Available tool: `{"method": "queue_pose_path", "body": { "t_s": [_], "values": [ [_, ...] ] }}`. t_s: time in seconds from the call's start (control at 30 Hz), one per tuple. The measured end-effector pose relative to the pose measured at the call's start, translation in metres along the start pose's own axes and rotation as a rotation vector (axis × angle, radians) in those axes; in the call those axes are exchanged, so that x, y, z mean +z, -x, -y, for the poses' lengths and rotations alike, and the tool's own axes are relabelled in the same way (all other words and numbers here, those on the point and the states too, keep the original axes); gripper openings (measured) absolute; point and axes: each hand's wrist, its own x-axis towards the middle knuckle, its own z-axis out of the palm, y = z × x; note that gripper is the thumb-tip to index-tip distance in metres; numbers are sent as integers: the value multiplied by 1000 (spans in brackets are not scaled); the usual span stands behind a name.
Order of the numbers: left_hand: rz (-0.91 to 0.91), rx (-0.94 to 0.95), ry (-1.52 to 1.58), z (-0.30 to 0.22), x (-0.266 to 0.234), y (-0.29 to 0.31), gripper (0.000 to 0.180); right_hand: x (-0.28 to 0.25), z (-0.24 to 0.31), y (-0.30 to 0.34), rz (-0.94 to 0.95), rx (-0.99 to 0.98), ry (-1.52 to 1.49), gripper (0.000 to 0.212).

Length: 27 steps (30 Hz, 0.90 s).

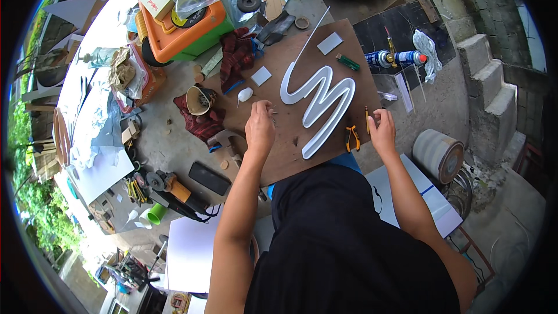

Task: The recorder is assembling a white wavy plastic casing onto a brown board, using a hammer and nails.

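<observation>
A white, wavy channel-shaped piece (328, 96) with raised edges lies on a brown board (279, 166); a thin strip (311, 35) runs up from its left end. My left hand (260, 128) is closed over the board, left of this piece. Thin metal bits like small nails (274, 115) poke out by its fingertips. At the board's right edge is my right hand (382, 134), fingers loosely curled and apart. A yellow pencil (367, 120) lies right beside its thumb. Orange-handled pliers (352, 138) rest nearby. A hammer (232, 144) lies partly under my left wrist.
A cup of nails (199, 100) sits on a dark red cloth (203, 127). Behind are an orange-and-green toolbox (189, 32) and a white glue bottle (245, 94). A phone (209, 178) lies left. Spray cans (401, 58) and a bucket (439, 156) stand right, before concrete steps (482, 58).
</observation>
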Motion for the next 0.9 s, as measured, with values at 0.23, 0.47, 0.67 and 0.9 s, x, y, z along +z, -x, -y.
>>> {"method": "queue_pose_path", "body": {
  "t_s": [0.23,0.47,0.67,0.9],
  "values": [
    [-111,-56,291,-24,-10,-6,10,-7,41,6,-2,-104,-96,15],
    [-276,-128,319,-10,-20,89,10,16,110,39,306,-304,-283,9],
    [-539,-648,159,53,7,206,15,71,180,58,775,-463,-383,14],
    [-681,-955,323,59,71,248,22,93,224,68,985,-544,-423,16]
  ]
}}
